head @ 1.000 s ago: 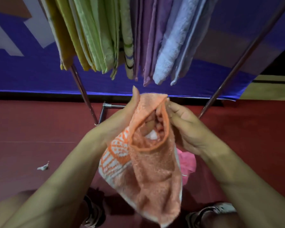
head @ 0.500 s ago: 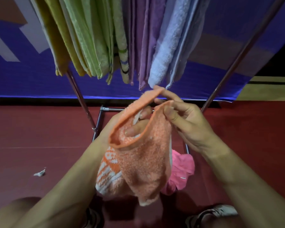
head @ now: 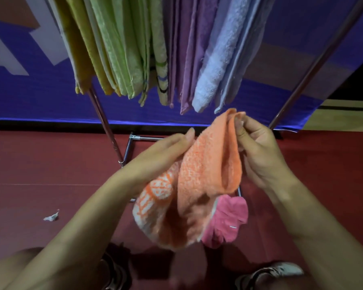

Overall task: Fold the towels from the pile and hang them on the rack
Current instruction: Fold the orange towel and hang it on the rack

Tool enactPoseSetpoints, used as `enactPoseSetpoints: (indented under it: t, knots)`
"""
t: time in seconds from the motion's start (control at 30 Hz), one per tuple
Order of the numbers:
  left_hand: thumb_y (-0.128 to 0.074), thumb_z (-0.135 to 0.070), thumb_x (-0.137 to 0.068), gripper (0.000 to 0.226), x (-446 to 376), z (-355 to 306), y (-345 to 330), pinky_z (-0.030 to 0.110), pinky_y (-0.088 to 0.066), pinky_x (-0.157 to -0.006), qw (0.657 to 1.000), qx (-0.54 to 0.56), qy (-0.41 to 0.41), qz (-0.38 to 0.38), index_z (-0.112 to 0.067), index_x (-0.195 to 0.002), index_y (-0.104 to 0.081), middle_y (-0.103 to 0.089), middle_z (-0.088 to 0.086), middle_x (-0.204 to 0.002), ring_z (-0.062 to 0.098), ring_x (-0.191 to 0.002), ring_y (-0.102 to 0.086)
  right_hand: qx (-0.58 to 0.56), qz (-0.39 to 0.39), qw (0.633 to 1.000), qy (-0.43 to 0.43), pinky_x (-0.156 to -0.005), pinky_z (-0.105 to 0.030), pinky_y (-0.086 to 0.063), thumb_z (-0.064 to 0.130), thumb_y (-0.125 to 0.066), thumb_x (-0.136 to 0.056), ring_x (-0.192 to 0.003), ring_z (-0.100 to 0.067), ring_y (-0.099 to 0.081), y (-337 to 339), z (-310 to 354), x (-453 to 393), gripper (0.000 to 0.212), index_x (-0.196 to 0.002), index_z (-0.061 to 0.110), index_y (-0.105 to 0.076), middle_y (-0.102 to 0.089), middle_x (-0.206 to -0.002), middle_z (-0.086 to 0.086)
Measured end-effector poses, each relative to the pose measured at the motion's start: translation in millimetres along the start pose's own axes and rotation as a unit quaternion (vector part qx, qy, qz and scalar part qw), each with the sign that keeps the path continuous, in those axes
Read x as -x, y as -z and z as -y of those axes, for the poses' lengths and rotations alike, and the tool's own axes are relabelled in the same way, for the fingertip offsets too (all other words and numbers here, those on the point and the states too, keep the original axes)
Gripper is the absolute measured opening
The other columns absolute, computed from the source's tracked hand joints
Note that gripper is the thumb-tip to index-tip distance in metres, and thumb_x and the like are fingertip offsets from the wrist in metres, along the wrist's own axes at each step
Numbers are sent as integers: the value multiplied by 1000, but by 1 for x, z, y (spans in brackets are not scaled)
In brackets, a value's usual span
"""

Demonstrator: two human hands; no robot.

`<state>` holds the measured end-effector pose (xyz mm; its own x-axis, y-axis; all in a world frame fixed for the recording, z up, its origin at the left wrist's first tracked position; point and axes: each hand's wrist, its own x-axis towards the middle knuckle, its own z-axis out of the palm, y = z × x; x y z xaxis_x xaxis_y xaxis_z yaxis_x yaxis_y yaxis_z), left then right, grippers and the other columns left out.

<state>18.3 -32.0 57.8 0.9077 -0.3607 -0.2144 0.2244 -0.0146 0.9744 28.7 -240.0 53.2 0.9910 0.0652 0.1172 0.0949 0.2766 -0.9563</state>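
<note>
Head view: both hands hold an orange towel (head: 203,181) in the air in front of the rack (head: 105,122), below the hanging towels (head: 147,49). The right hand (head: 260,155) pinches the towel's top corner between thumb and fingers, just under the blue and purple hanging ends. The left hand (head: 155,158) has its fingers fairly straight against the towel's left side, thumb on top; how far it curls behind the cloth is hidden. The towel droops between them, its white-patterned end low. A pink towel (head: 228,220) lies on the red floor (head: 50,164) just behind it. A paper scrap (head: 50,217) lies to the left.
</note>
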Motion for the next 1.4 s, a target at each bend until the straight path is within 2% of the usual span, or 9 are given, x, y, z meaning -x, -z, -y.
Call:
enactPoseSetpoints:
  t: [0.1, 0.17, 0.4, 0.57, 0.67, 0.87, 1.0, 1.17, 1.4]
  knots:
    - [-68, -34, -96, 22, 3, 2, 2, 15, -48, -84, 983, -114, -99, -109, -14, -105, -69, -74, -13, -92, -3, -84, -64, 76, 4, 997, 12, -80, -26, -53, 40, -70, -87, -82, -14, -65, 9, -2, -2, 22, -98, 24, -82, -76, -91, 1]
    - [-69, -28, -97, 12, 8, -3, -3, 8, -45, -81, 962, -180, -164, -126, -17, -103, -71, -74, -15, -93, -8, -85, -65, 123, 16, 992, 32, -80, -23, -55, 36, -70, -89, -85, -7, -69, 9, -5, 0, 18, -98, 25, -81, -78, -93, 6]
    - [-72, -42, -92, 41, 14, -1, -15, 35, -53, -87, 861, -393, -310, -94, -31, -128, -58, -58, -8, -108, 7, -102, -62, 198, 3, 978, 60, -91, -46, -55, 26, -72, -94, -90, -16, -71, 3, -13, -5, 8, -99, 24, -78, -79, -98, 0]
    - [-56, -84, -74, 64, 8, 13, -12, 40, -57, -84, 810, -549, -196, 64, -47, -125, -51, -63, -20, -114, 9, -104, -65, 174, -40, 982, 54, -80, -37, -50, 25, -70, -96, -81, -12, -63, 5, -13, -8, 6, -94, 23, -76, -72, -88, 5]
    - [-57, -82, -71, 56, 6, 22, -14, 38, -55, -77, 777, -600, -176, 77, -40, -107, -44, -63, -14, -103, 18, -100, -65, 147, -53, 986, 62, -81, -33, -50, 24, -70, -97, -83, -12, -63, 5, -12, -9, 7, -94, 24, -76, -71, -87, 6]
    - [-56, -62, -93, 41, 3, 23, 1, 40, -50, -63, 809, -529, -258, 0, -33, -72, -36, -40, -13, -67, 20, -72, -56, 161, -126, 975, 85, -79, -18, -50, 17, -67, -100, -81, 0, -63, 15, -10, -13, 4, -102, 17, -71, -71, -88, 10]
    - [-58, -48, -96, 34, 3, 17, 12, 38, -44, -61, 807, -506, -281, -122, -26, -74, -43, -45, -9, -68, 16, -67, -49, 184, -159, 965, 96, -79, -14, -49, 15, -68, -99, -82, 2, -64, 23, -5, -15, 10, -108, 11, -70, -71, -92, 5]
    - [-54, -45, -92, 25, 3, 13, 21, 42, -53, -68, 801, -508, -219, -230, -24, -90, -67, -65, -6, -80, 22, -81, -66, 197, -131, 968, 86, -78, -17, -52, 14, -70, -97, -79, -1, -67, 23, -4, -13, 19, -116, 18, -68, -72, -84, 8]
    - [-75, -34, -89, 30, 4, 7, 25, 13, -49, -68, 877, -353, -179, -272, -31, -116, -61, -70, -11, -80, -2, -72, -66, 194, -114, 974, 24, -95, -45, -57, 15, -74, -94, -88, -14, -70, 26, -6, -13, 9, -97, 24, -72, -74, -91, -1]
